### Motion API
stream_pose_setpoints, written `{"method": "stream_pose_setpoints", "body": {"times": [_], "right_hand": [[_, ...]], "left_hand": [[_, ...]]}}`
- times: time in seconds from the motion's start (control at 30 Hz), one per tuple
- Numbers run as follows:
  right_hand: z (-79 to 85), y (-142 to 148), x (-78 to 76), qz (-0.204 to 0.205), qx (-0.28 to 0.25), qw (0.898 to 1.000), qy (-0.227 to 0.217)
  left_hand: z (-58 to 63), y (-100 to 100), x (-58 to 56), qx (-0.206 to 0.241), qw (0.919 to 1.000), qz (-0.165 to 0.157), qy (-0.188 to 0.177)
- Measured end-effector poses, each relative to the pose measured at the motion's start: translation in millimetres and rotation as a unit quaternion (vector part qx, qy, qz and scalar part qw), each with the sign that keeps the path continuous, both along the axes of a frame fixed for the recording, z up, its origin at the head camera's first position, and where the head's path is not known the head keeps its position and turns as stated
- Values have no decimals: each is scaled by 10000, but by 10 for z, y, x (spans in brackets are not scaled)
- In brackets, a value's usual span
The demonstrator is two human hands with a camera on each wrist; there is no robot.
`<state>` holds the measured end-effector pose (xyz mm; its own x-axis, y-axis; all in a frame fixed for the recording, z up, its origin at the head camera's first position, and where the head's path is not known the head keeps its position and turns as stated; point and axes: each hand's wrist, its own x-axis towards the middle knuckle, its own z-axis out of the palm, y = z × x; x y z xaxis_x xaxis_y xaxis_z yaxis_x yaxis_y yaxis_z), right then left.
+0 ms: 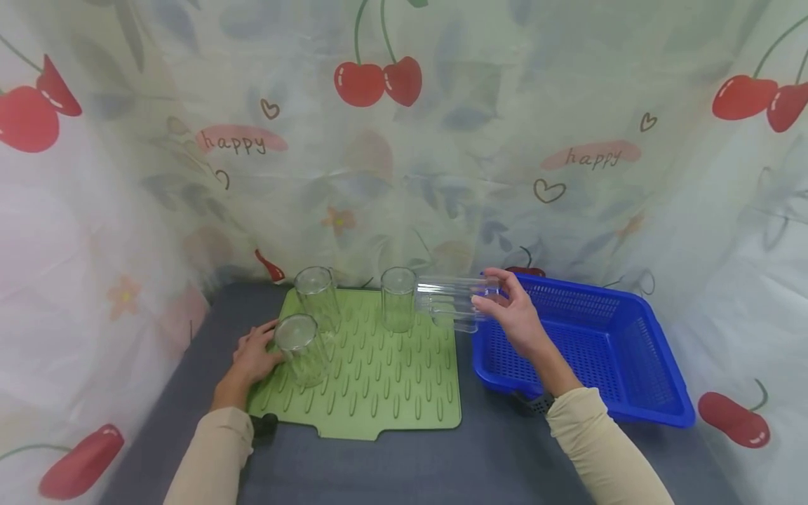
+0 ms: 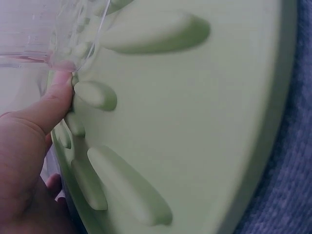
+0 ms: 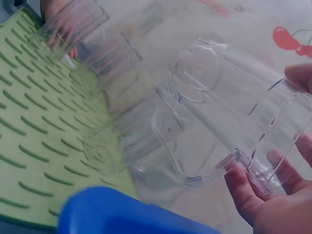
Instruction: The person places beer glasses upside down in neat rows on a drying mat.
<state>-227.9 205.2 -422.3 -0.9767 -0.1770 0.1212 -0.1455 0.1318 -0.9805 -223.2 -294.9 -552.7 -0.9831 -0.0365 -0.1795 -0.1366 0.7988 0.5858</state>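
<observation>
My right hand (image 1: 514, 315) holds a clear glass mug (image 1: 451, 298) lying sideways in the air, between the green drying mat (image 1: 391, 403) and the blue basket. Fingers and thumb grip one end of it; in the right wrist view its loop handle (image 3: 187, 178) points downward. Three clear glasses stand on the mat: a front left glass (image 1: 303, 354), a back left glass (image 1: 318, 301) and a back right glass (image 1: 398, 301). At the mat's left edge rests my left hand (image 1: 254, 354), its thumb (image 2: 53, 100) close by the front left glass.
A blue perforated basket (image 1: 637, 351) stands on the right of the dark grey table (image 1: 404, 470). Behind and at both sides hangs a cherry-print curtain (image 1: 442, 140). Raised oval ribs cover the mat.
</observation>
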Motion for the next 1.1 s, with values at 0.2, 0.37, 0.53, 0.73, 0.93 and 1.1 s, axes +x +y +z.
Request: {"method": "stream_pose_setpoints", "body": {"times": [0.2,0.37,0.53,0.73,0.93,1.1], "right_hand": [[-100,-135,13,137,-177,9995,-242],[-158,-284,45,239,-392,9984,-324],[-215,-436,46,299,-459,9976,-423],[-277,-638,32,439,-610,9961,-455],[-352,-800,68,602,-721,9946,-449],[-388,-894,95,636,-804,9938,-422]], "left_hand": [[2,16,-8,21,10000,-7,2],[19,40,9,-7,10000,-35,14],[29,38,31,-13,9999,-81,91],[36,-16,29,64,9999,-73,140],[84,-28,27,148,9996,-190,113],[157,-32,38,389,9984,-150,394]]}}
